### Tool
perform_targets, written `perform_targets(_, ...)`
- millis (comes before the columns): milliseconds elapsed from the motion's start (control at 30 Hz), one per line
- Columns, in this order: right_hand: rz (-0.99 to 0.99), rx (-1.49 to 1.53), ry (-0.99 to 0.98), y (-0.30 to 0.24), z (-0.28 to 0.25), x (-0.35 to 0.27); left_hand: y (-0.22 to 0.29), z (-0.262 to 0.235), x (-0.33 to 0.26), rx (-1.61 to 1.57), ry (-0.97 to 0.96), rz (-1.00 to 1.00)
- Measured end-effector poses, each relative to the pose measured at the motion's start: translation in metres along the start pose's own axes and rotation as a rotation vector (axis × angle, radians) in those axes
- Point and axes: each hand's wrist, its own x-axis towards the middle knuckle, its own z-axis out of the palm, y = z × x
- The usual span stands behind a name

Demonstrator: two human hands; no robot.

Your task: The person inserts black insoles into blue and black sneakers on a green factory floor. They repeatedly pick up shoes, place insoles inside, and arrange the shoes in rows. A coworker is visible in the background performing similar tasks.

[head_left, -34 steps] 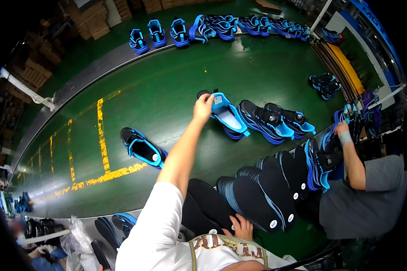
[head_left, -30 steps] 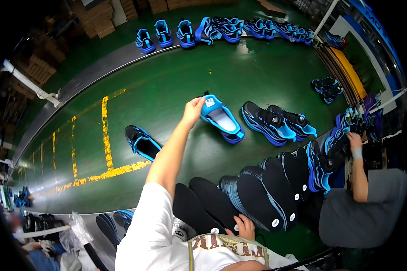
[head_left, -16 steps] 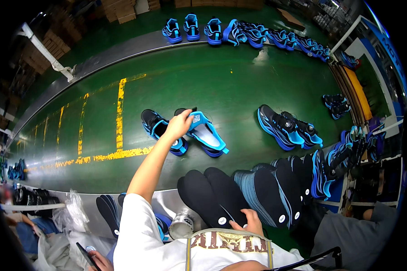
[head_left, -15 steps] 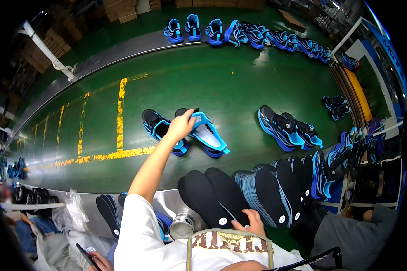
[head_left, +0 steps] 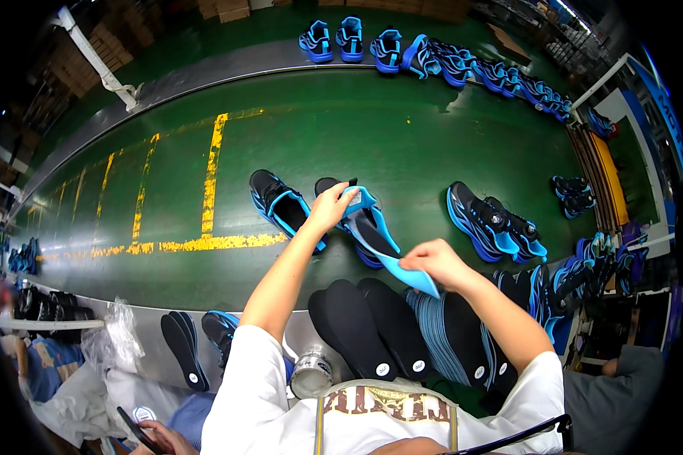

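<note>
A black and blue sneaker (head_left: 380,217) lies on the green belt, its heel toward me. My left hand (head_left: 332,209) is closed on the sneaker's tongue and holds the opening wide. My right hand (head_left: 439,262) pinches the heel end of an insole (head_left: 413,277), black with a light blue underside. Bent upward at the heel, this insole has its front part inside the sneaker. To the left, a matching sneaker (head_left: 272,193) lies beside my left wrist. Below my hands, several black insoles (head_left: 347,322) lie in stacks along the near metal edge.
Another pair of sneakers (head_left: 474,216) sits on the belt at the right. A row of sneakers (head_left: 387,51) lines the far ledge. A round clear container (head_left: 311,373) stands near my body. Another person's hand holds a phone (head_left: 138,428) at lower left.
My right hand has risen from the insole stacks to the sneaker, now with an insole partly inside it. My left hand stays on the tongue. The whole view has shifted slightly.
</note>
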Motion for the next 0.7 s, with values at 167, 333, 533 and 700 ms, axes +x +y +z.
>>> perform_targets(167,-0.162,-0.489,0.087,0.006,0.021,0.077,-0.009,-0.005,0.005,-0.131,-0.113,0.017)
perform_targets(333,-0.495,-1.154,0.123,0.030,0.044,0.119,-0.008,-0.004,0.004,-0.083,-0.111,0.020)
perform_targets(533,-0.373,-1.265,0.325,0.014,0.046,0.085,0.008,-0.007,-0.008,0.119,0.000,-0.041)
perform_targets(700,-0.418,-1.305,-0.022,0.008,0.040,0.097,-0.009,-0.004,-0.002,0.016,0.054,-0.035)
